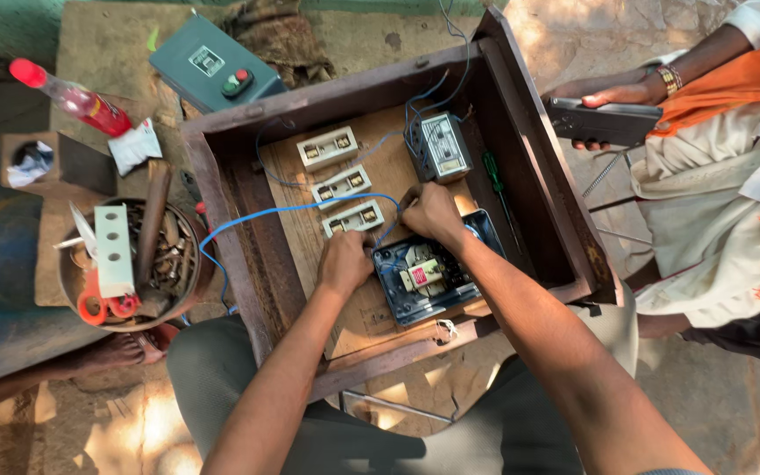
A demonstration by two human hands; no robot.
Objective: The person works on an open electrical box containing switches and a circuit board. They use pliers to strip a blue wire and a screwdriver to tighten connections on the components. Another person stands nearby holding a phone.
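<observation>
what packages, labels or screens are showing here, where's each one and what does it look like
Label on the green-grey switch box, upper left beside the wooden box: small white rectangle above red and green buttons.
Sachet, left of the wooden box: crumpled white packet.
Label on the bottle, far upper left: red band, red cap.
Phone, in another person's hand at right: dark slab, screen unseen.

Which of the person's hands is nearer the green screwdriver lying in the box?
Right. The right hand is just left of the green screwdriver; the left hand is farther away, lower left.
</observation>
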